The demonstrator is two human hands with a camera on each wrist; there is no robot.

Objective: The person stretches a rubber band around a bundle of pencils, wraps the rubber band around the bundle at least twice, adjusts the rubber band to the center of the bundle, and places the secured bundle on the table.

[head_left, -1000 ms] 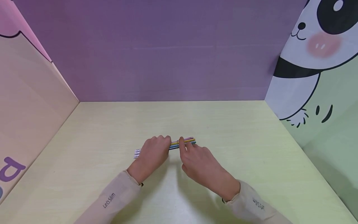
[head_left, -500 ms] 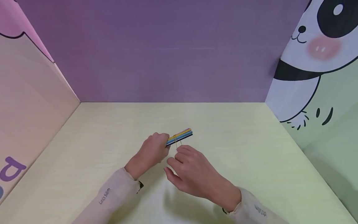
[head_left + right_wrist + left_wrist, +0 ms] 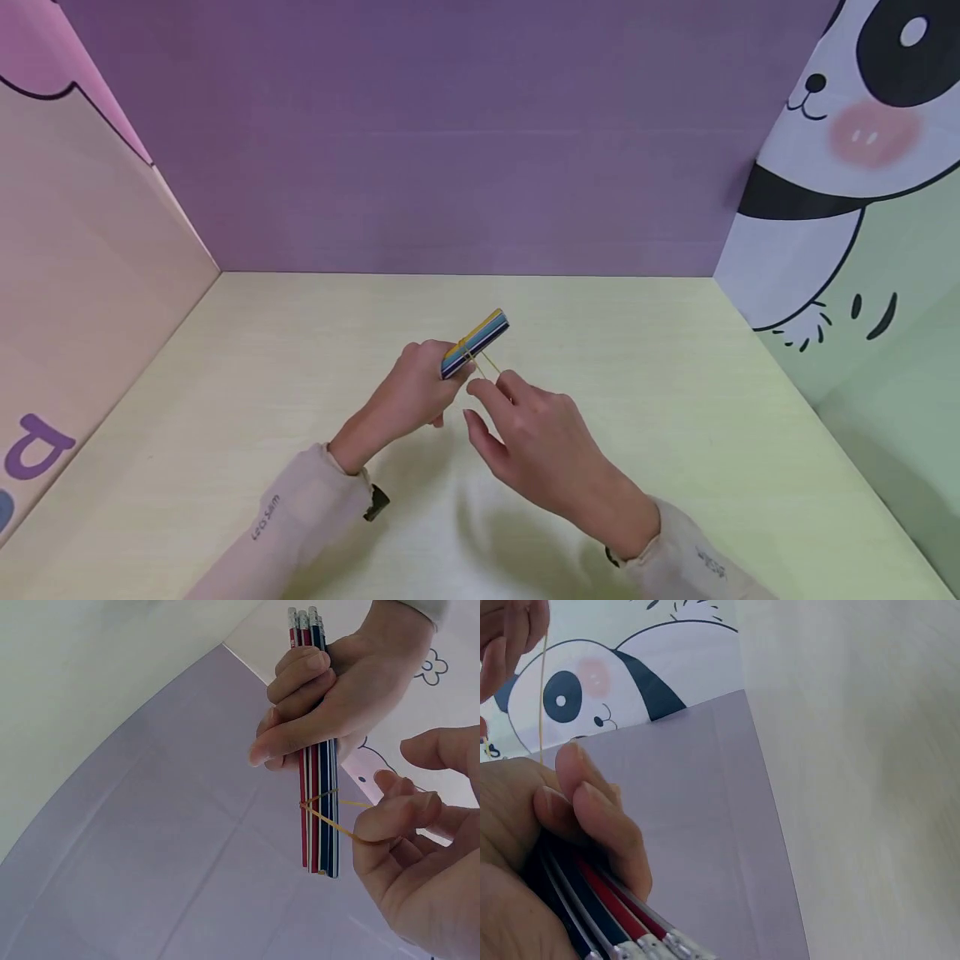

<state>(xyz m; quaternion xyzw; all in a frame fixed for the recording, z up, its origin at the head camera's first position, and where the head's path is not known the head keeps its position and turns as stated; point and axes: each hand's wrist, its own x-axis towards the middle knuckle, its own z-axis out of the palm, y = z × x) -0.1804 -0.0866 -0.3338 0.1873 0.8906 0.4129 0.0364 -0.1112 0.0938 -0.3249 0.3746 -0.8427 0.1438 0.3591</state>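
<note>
My left hand (image 3: 408, 396) grips a bundle of several striped pencils (image 3: 480, 340) above the table. Red, dark blue and white stripes show on the pencils (image 3: 319, 825) in the right wrist view, their metal and eraser ends sticking out past the little-finger side of the fist. A thin yellow rubber band (image 3: 322, 815) goes around the bundle, beyond the thumb. My right hand (image 3: 551, 450) has the band hooked on curled fingers and stretches it away from the pencils; its thumb stands apart. In the left wrist view, one strand of the rubber band (image 3: 543, 697) runs taut between the hands.
Beneath both hands lies a pale wooden table (image 3: 300, 333). A purple panel (image 3: 465, 167) rises at its back edge. A pink panel (image 3: 90, 250) stands on the left, and a green panel with a panda picture (image 3: 892, 275) on the right.
The right hand has come off the pencils, dropped lower and pulled the rubber band out from them. The left hand has tilted the bundle's free end upward.
</note>
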